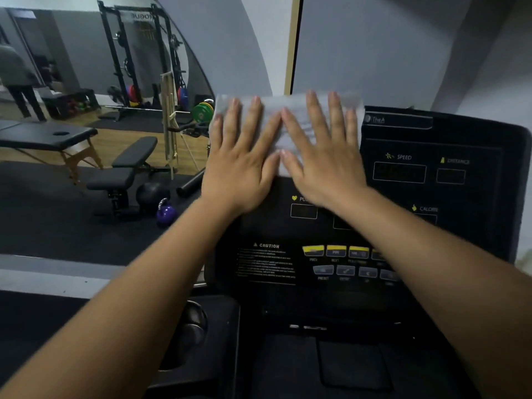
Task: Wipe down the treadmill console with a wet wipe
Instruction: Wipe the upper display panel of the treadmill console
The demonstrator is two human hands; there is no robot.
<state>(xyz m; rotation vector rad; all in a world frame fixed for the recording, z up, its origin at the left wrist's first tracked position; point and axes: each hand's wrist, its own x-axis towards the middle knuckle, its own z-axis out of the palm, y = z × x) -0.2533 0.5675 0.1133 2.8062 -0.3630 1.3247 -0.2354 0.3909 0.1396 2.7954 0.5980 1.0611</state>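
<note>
Two hands at work | left hand (241,165), right hand (325,162): flat, fingers straight, pressing wet wipe (290,113) | wipe spread on console (431,197) upper-left corner | risk: sliding off top edge; lower down, buttons (335,251) pressed accidentally, moisture seeping in.

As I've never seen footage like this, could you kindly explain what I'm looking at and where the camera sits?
There is no robot here: a person works bare-handed, filmed by one wide-angle camera worn on the head, looking forward and down. The black panel is a treadmill console with yellow buttons and a caution label. A white wipe is spread over its upper left part. The left hand and right hand lie flat on the wipe, fingers straight, pressing it down rather than holding it. To the left is a gym floor with a bench and a purple kettlebell.
</note>
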